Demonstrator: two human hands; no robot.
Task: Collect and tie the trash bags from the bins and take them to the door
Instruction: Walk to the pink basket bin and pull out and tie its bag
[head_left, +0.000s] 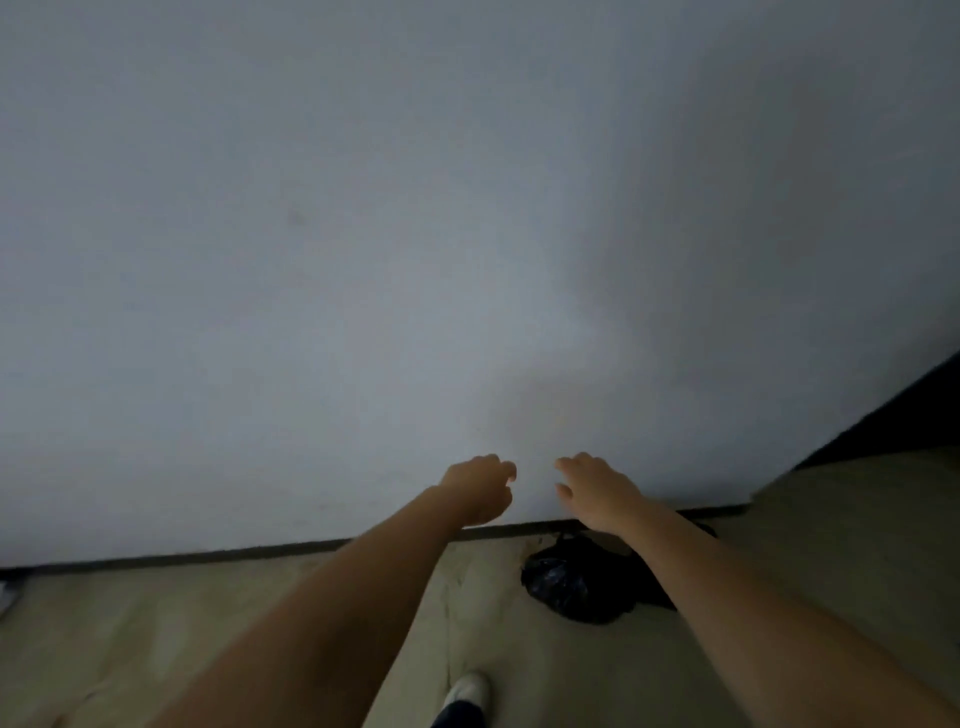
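Observation:
A black trash bag (576, 582) lies on the floor against the base of the wall, partly hidden under my right forearm. Both arms reach forward above it. My left hand (480, 491) hangs with loosely curled fingers and holds nothing. Just to its right, my right hand (589, 488) has relaxed, spread fingers and is also empty. Neither hand touches the bag. The scene is dim and slightly blurred.
A plain white wall (363, 260) fills most of the view, with a dark skirting strip (208, 556) along the pale floor (156, 623). A dark opening or door edge (898, 415) sits at the right. My white shoe (467, 691) is at the bottom.

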